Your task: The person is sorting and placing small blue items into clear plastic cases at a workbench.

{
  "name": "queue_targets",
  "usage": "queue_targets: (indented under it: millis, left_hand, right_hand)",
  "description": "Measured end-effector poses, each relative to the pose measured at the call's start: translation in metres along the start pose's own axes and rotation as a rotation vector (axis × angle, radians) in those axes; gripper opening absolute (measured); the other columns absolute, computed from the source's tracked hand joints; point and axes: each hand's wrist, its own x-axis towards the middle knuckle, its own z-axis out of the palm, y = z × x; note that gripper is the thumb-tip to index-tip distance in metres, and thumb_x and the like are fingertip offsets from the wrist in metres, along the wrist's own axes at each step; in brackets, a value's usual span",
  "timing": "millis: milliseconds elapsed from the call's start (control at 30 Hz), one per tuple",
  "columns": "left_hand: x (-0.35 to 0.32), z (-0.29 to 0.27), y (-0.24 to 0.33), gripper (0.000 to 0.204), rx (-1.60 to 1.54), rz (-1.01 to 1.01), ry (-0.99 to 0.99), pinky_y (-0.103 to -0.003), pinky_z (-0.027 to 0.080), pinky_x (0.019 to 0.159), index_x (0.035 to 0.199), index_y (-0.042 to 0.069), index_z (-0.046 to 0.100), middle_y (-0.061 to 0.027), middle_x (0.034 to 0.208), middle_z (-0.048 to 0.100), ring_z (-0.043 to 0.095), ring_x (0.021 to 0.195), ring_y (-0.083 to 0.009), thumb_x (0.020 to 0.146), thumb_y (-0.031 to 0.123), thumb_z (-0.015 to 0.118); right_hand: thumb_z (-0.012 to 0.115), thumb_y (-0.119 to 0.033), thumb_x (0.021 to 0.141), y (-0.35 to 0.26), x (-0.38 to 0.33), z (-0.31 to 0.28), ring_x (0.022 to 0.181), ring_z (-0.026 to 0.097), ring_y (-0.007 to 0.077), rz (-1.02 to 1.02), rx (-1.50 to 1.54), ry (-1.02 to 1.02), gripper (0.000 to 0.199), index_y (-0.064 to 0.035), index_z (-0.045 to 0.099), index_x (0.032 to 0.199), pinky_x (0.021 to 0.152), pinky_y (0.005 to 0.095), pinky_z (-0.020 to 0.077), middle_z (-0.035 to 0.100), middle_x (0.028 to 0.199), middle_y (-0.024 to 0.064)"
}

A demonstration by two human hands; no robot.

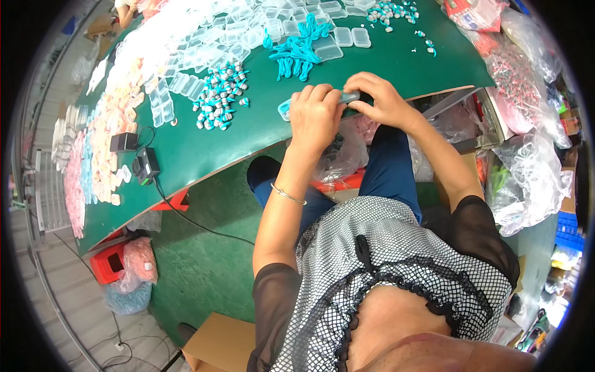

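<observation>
At the table's front edge, my left hand [315,118] is wrapped over a small see-through plastic case [284,110] with something teal inside. The fingers of my right hand [383,104] are bent around its other end, thumb below. My left hand hides most of the case, so I cannot make out whether its lid is closed. Just beyond lie bundles of teal cord [299,53]. To their left is a heap of small grey-and-teal round pieces [220,93]. Several see-through lidded cases [238,31] spread across the far side.
The green table [273,118] also carries peach pieces [121,93], a row of pink ones [74,180] and black power adapters [145,164] with a cable hanging down. Bagged goods [520,80] crowd the right side. A cardboard box [220,341] stands on the floor.
</observation>
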Motion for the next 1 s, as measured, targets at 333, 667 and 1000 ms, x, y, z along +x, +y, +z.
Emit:
queue_targets:
  millis: [333,667,1000]
  left_hand:
    - [-0.011,-0.014,-0.005,0.030,0.042,0.036,-0.006,-0.043,0.041,0.083,0.094,0.009,0.064,-0.0051,0.103,0.062,0.057,0.095,-0.0257,0.068,0.017,0.077]
    - [0.002,-0.011,-0.002,0.037,-0.056,-0.080,0.007,-0.043,0.042,0.085,0.105,0.009,0.066,-0.0062,0.108,0.064,0.057,0.103,-0.0284,0.071,0.020,0.078]
    - [-0.002,0.001,-0.005,0.042,0.089,-0.063,-0.112,-0.049,0.039,0.088,0.109,0.010,0.065,-0.0070,0.105,0.063,0.057,0.103,-0.0281,0.071,0.020,0.077]
  right_hand:
    - [0.069,-0.032,0.084,0.106,0.060,-0.026,0.122,0.052,0.0296,0.283,-0.634,0.056,0.052,-0.0172,0.053,0.132,0.097,0.0516,0.0414,0.055,0.131,0.0093]
    - [0.060,-0.024,0.095,0.080,0.020,-0.030,0.095,0.063,0.0301,0.204,-0.376,0.300,0.031,-0.0044,0.063,0.118,0.083,0.0351,0.0499,0.065,0.110,0.0135]
    - [0.060,-0.011,0.093,0.043,-0.020,-0.032,0.073,0.062,0.0107,0.459,0.191,0.355,0.026,-0.0062,0.061,0.119,0.066,0.0275,0.0504,0.067,0.078,0.0064]
